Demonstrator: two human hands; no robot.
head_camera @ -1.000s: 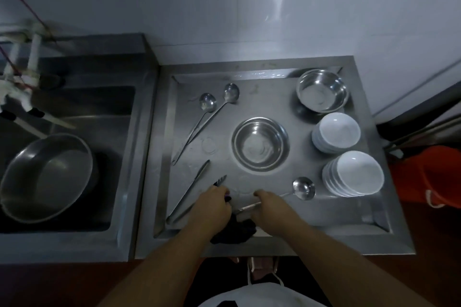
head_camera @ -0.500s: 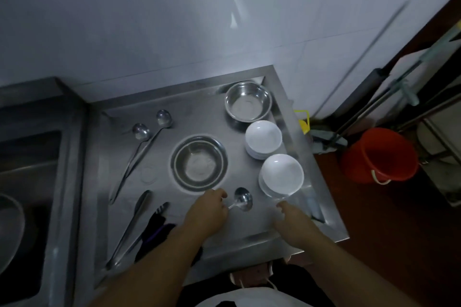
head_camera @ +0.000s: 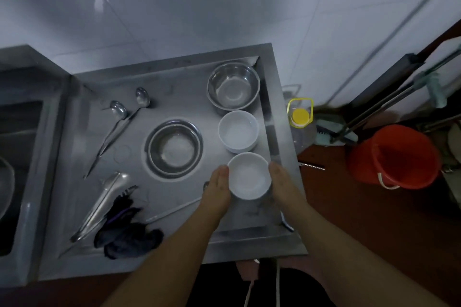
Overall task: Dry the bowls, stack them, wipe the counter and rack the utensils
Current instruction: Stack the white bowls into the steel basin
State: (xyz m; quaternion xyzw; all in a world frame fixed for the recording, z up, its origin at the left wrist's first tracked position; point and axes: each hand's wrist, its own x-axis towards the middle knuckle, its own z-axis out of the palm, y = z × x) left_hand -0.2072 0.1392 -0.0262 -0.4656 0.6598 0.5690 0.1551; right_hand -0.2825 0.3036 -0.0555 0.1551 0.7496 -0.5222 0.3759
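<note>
— Hands?
— Left hand (head_camera: 219, 188) and right hand (head_camera: 283, 185) cupped against opposite sides of the near white bowl (head_camera: 249, 176), at 9 and 3 o'clock of its rim. Fingers fairly straight, flat to the wall; whether lifted or resting on the counter (head_camera: 174, 77), cannot tell.
— Bowls, counted?
— Four places. Two white: the held one, and a second white bowl (head_camera: 238, 131) just beyond at 12 o'clock, touching or nearly so. Whether either is a stack, unclear. Two steel: a far steel bowl (head_camera: 233, 86) in the counter's 1 o'clock corner, a middle steel bowl (head_camera: 174, 148) at centre.
— Anything inside?
— Nothing solid visible; pale sheen on the bottoms only.
— Utensils?
— Two ladles (head_camera: 119, 129) crossed at 10 o'clock of the middle bowl. Tongs (head_camera: 102, 204) at 7 o'clock, beside a dark cloth (head_camera: 129, 234) bunched on the front edge. One long handle (head_camera: 172, 210) running under the left wrist.
— Off the counter?
— Red bucket (head_camera: 391, 157) on the floor at 3 o'clock, a yellow-capped jug (head_camera: 300, 116) between it and the counter.
</note>
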